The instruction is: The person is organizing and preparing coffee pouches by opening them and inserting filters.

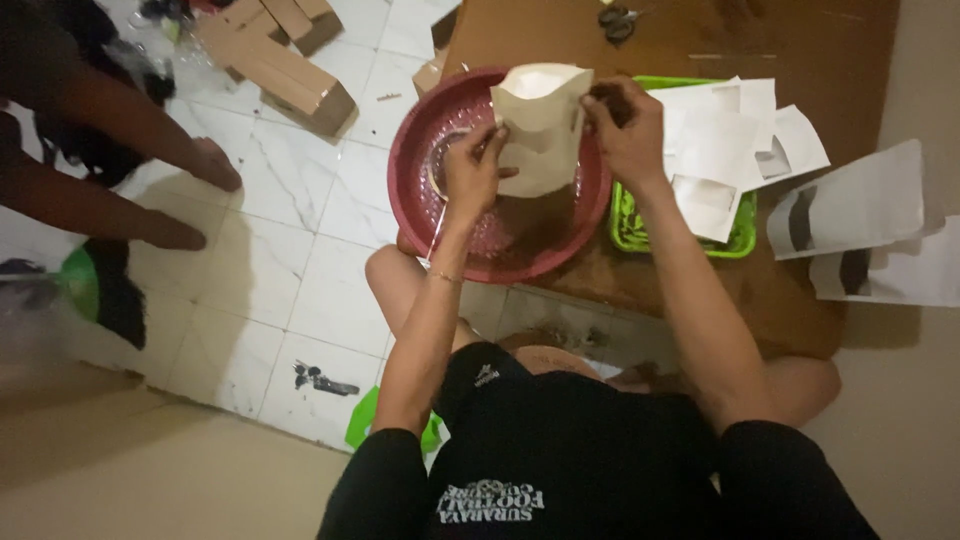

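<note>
left hand point(472, 170) pinches pouch point(541, 128) left edge, maybe also a scoop, blurred | right hand point(625, 125) grips its right top corner | pouch over red basin point(420, 130), upright, mouth open; light, thin paper, creases easily, best held by edges | behind: green tray point(742, 238) with white pouches point(720, 140), scissors point(618, 20) far.

Beige pouch point(545, 125), dark red basin point(420, 130)

1. A home floor used as a packing spot: white marble-look tiles point(300, 270) with a brown mat point(700, 290) laid over them.
2. Cardboard boxes point(285, 65), loose white pouches point(850, 205), scissors point(618, 20), a red basin point(430, 130) and a green tray point(625, 225) lie about.
3. Another person's bare feet point(210, 165) rest on the tiles.
</note>
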